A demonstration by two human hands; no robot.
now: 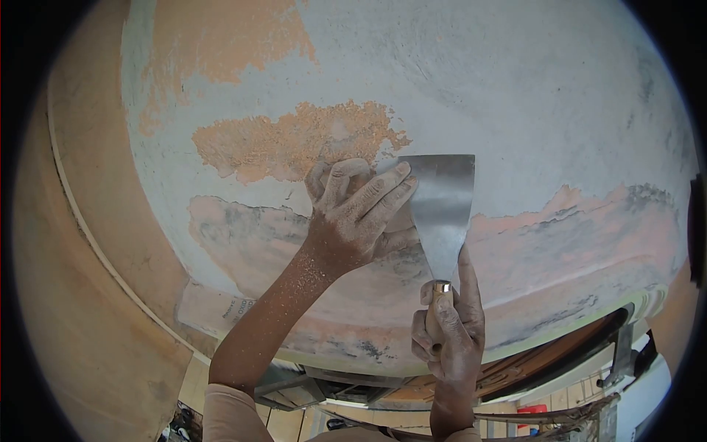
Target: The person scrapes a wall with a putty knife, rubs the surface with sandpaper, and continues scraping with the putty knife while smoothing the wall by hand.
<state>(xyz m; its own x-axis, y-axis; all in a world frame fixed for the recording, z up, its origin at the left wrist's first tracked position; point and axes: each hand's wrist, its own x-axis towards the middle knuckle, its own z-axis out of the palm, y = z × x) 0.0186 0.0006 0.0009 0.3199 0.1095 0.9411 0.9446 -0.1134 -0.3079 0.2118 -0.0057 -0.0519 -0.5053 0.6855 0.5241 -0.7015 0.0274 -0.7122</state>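
Note:
My right hand grips the light wooden handle of a putty knife, one finger stretched along the shank. Its wide metal blade points up, flat before the patchy wall. My left hand is dusty and rests at the blade's left edge. Two of its fingertips overlap the metal, the thumb meets the edge lower down, and the other fingers curl in. A rough orange-tan patch of exposed wall lies just above my left hand. Whether the blade touches the wall, I cannot tell.
A pinkish, dark-stained band of peeled wall crosses below the pale paint. A cable or thin pipe runs down the left side. Wooden furniture, a metal frame and a red item stand below, over floor tiles.

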